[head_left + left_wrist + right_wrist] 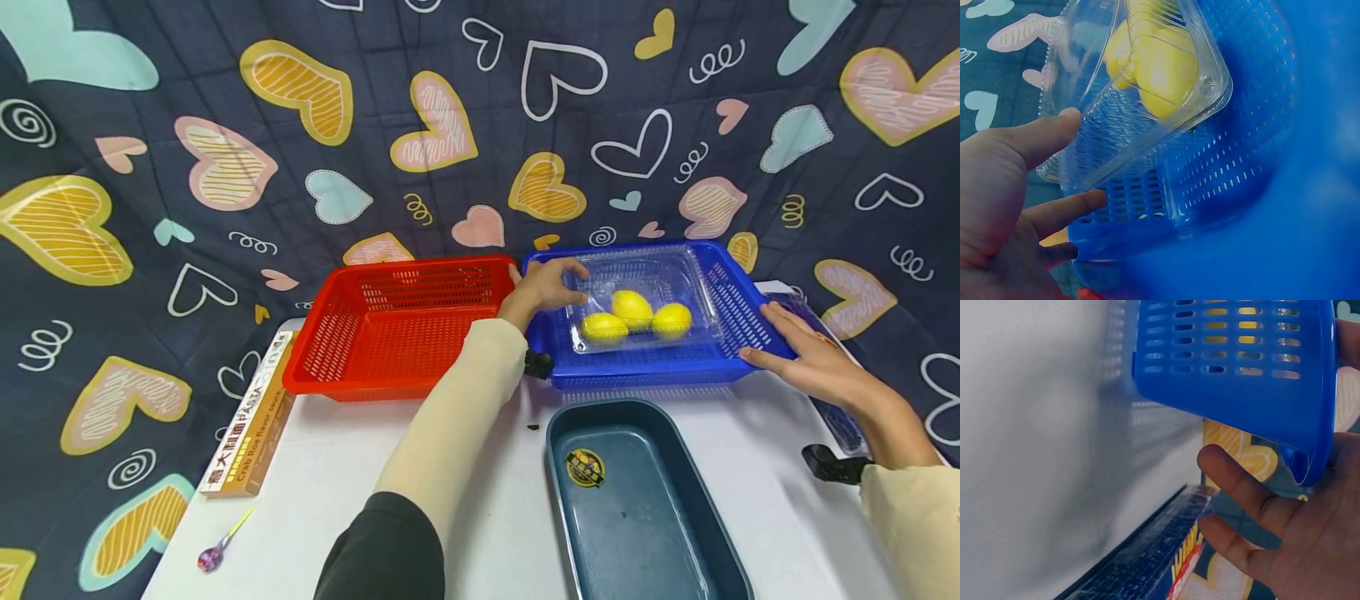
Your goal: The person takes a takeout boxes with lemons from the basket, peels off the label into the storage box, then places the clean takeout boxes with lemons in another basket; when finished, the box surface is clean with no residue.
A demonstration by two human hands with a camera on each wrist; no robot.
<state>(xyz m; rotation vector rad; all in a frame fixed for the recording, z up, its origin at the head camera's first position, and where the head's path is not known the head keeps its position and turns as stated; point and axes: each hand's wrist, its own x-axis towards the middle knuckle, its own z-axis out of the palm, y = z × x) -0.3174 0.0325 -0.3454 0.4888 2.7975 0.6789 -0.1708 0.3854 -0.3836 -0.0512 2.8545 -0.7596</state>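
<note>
Blue perforated basket (731, 308) sits upright on white bench, far side, touching red basket. Inside it: clear plastic clamshell box (645, 287), lid closed, lying flat, holding three yellow lemons (633, 317) clustered toward near edge.

Lemons (632, 317) in clamshell (641, 300), in basket (731, 292)

A: Head view, go. Hands?
B: Left hand (546, 287) on the blue basket (731, 312), far left rim, fingers touching the clear clamshell (645, 287). Right hand (806, 358) flat against the basket's right rim.
A: Contents?
B: Three lemons (633, 317) in the clamshell.
A: Around it?
B: Red basket (390, 329) touching its left side, dark blue tray (637, 500) in front, pasta box (247, 421) at the white table (330, 483) left edge, lollipop (213, 552) near it.
</note>
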